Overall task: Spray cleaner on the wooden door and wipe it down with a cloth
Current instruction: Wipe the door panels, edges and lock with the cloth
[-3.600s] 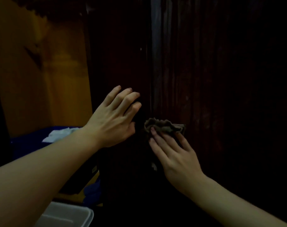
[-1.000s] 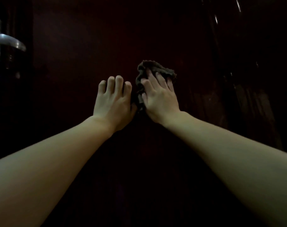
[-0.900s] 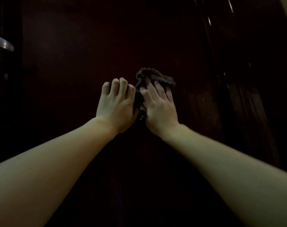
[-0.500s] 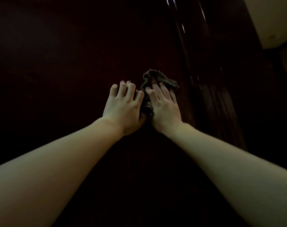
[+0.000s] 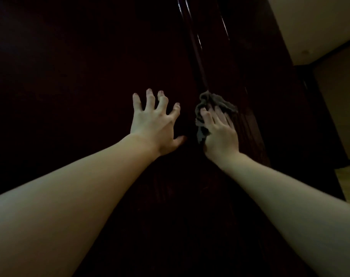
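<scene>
Dark wooden door (image 5: 90, 76) fills view, pale wall (image 5: 310, 27) far right. Your right hand (image 5: 220, 134) presses cloth (image 5: 216, 102) flat on door, straight fingers (image 5: 207, 116) over it. Your left hand (image 5: 154, 120) spread, fingers apart, just left of cloth.

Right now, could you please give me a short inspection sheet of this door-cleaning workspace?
Surface: dark wooden door, glossy moulding running upward.
Job's things: grey cloth bunched against the door; no spray bottle seen.
Clutter: nothing seen.
Grippers: left hand spread, fingertips on the door; right hand presses the cloth with straight fingers.
Cables: nothing seen.
Surroundings: pale wall and floor at right; lighting dim.
</scene>
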Motion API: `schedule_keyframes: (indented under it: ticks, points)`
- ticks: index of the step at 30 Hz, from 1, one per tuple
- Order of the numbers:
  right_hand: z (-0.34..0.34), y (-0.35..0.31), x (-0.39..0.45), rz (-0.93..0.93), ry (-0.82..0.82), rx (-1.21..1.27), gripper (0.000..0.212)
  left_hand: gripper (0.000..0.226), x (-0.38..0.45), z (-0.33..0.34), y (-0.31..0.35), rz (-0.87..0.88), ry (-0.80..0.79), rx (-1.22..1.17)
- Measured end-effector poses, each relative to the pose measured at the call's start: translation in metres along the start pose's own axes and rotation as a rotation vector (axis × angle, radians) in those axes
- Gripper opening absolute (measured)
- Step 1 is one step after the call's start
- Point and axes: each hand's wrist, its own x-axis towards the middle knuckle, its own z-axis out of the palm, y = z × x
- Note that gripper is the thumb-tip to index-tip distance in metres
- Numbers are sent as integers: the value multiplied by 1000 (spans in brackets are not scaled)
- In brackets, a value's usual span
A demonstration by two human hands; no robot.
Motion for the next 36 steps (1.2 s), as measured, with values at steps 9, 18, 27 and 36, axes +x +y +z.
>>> schedule_keyframes:
  ticks: [9, 18, 27, 36]
  points:
    - [5, 39, -50, -32, -23, 30, 50, 91, 9, 8, 21, 13, 53, -28]
    - [1, 39, -12, 159, -7, 124, 52, 99, 25, 22, 85, 171, 31, -93]
    - [10, 77, -70, 163, 7, 183, 50, 112, 22, 24, 97, 130, 6, -70]
    - [8, 100, -29, 174, -55, 75, 64, 115, 21, 25, 101, 107, 13, -86]
